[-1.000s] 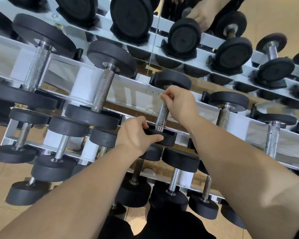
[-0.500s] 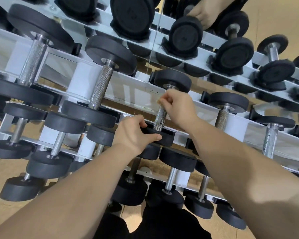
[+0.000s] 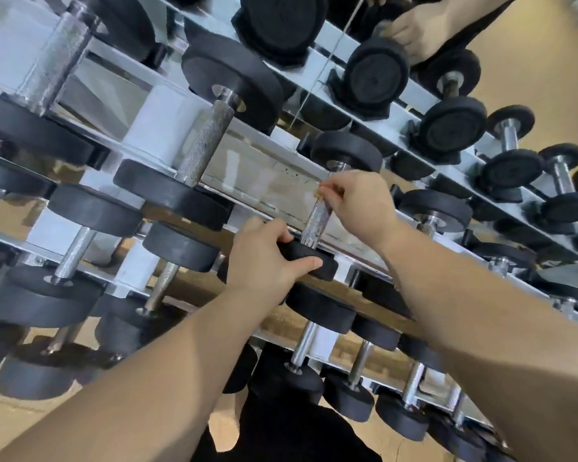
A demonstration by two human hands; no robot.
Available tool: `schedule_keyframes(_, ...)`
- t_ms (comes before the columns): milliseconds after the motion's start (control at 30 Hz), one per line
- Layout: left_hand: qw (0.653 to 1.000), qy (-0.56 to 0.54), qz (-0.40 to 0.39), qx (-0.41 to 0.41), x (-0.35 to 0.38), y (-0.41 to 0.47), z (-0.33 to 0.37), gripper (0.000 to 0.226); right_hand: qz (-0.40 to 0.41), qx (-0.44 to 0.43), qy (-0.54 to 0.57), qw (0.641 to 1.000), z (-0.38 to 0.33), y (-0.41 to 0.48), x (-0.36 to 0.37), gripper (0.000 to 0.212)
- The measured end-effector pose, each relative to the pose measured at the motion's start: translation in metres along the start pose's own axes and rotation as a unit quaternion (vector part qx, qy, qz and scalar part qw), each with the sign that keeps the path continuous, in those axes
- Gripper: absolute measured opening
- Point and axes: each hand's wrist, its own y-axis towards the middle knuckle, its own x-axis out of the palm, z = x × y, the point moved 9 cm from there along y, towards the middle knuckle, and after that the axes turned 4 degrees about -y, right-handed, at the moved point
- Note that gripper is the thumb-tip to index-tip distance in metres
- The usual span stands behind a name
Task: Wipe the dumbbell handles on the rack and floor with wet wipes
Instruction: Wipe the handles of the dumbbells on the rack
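A small black dumbbell lies on the middle shelf of the white rack (image 3: 274, 191), its knurled steel handle (image 3: 315, 223) bare in the middle. My left hand (image 3: 264, 258) grips the near black head (image 3: 317, 263) of this dumbbell, thumb under its edge. My right hand (image 3: 356, 201) is curled round the upper end of the handle, just below the far head (image 3: 347, 151). A small pale scrap, maybe the wet wipe (image 3: 318, 192), shows at my right fingertips; most of it is hidden in the hand.
Larger dumbbells (image 3: 204, 151) fill the same shelf to the left, smaller ones (image 3: 431, 213) to the right. More dumbbells sit on the lower shelf (image 3: 301, 355). A mirror behind the rack reflects the dumbbells and a hand (image 3: 414, 31). Tan floor lies below.
My right hand has stayed at the upper end of the handle, shifting only slightly. The left hand keeps its hold on the near head. The view has tilted a little.
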Motion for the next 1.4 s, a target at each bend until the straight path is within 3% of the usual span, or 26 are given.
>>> schedule_keyframes(167, 0.997, -0.050, 0.051, 0.026, 0.000, -0.007, -0.011, 0.046, 0.032, 0.080, 0.006, 0.996, 0.006, 0.000, -0.002, 0.017)
schedule_keyframes(333, 0.995, -0.065, 0.057, 0.042, -0.003, -0.010, -0.011, 0.038, -0.080, -0.026, 0.035, 0.996, -0.026, -0.028, 0.023, 0.014)
schedule_keyframes(433, 0.994, -0.084, 0.044, 0.051, -0.004, -0.011, -0.012, 0.032, -0.143, -0.106, -0.023, 0.984, -0.038, -0.026, 0.030, 0.013)
schedule_keyframes(500, 0.994, -0.097, 0.033, 0.047, -0.004, -0.013, -0.014, 0.033, -0.164, -0.110, -0.084, 0.977, -0.035, -0.012, 0.027, 0.014)
schedule_keyframes(567, 0.993, -0.110, 0.024, 0.041, -0.004, -0.015, -0.015, 0.034, -0.129, -0.075, -0.124, 0.981, -0.025, 0.009, 0.012, 0.016)
schedule_keyframes(700, 0.992, -0.116, 0.014, 0.039, -0.005, -0.013, -0.015, 0.034, -0.073, 0.019, -0.082, 0.994, -0.013, 0.016, 0.000, 0.019)
schedule_keyframes(900, 0.992, -0.120, 0.017, 0.045, -0.005, -0.012, -0.016, 0.035, -0.216, -0.087, 0.011, 0.972, -0.045, -0.031, 0.033, 0.016)
schedule_keyframes(1000, 0.991, -0.122, 0.021, 0.046, -0.006, -0.012, -0.017, 0.036, -0.155, -0.112, 0.007, 0.982, -0.042, -0.018, 0.020, 0.015)
schedule_keyframes(1167, 0.993, -0.113, 0.015, 0.039, -0.006, -0.011, -0.016, 0.036, -0.024, 0.006, 0.034, 0.999, -0.013, -0.007, 0.001, 0.011)
schedule_keyframes(1400, 0.993, -0.108, 0.010, 0.034, -0.004, -0.010, -0.018, 0.035, -0.141, -0.079, 0.015, 0.987, -0.041, -0.032, 0.022, 0.013)
